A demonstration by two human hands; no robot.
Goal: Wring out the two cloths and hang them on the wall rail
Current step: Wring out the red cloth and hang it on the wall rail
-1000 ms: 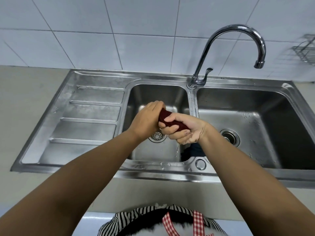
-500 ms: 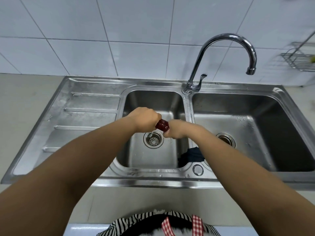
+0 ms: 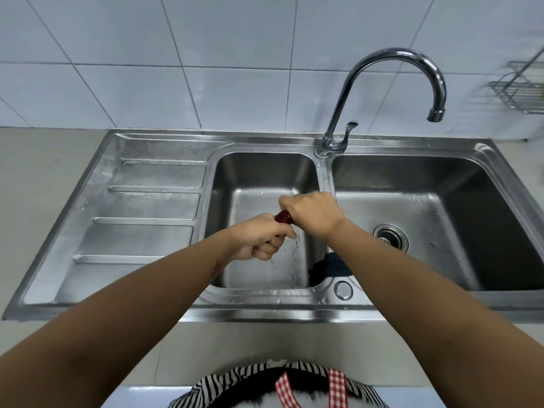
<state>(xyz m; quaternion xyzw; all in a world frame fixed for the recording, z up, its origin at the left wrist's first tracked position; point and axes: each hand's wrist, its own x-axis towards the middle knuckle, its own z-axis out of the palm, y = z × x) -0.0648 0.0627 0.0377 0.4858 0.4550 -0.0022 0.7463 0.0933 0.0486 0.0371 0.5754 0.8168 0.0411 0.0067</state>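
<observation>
A dark red cloth (image 3: 284, 217) is twisted tight between my two hands over the left basin (image 3: 259, 172) of the steel sink. Only a short stub of it shows between my fists. My left hand (image 3: 260, 240) grips its near end, knuckles turned down. My right hand (image 3: 310, 213) grips the far end, back of the hand up. A dark blue cloth (image 3: 329, 267) lies bunched in the front right corner of the same basin, partly hidden under my right forearm. Drops of water show below my left hand. No wall rail is in view.
A tall curved tap (image 3: 391, 83) rises from the divider, its spout over the right basin (image 3: 426, 219). The ribbed drainboard (image 3: 147, 207) lies to the left. A wire rack (image 3: 521, 89) hangs on the tiled wall at the far right.
My hands have turned against each other: the right one rose and moved away from me, the left one dropped and rolled knuckles down. Less of the red cloth shows between them.
</observation>
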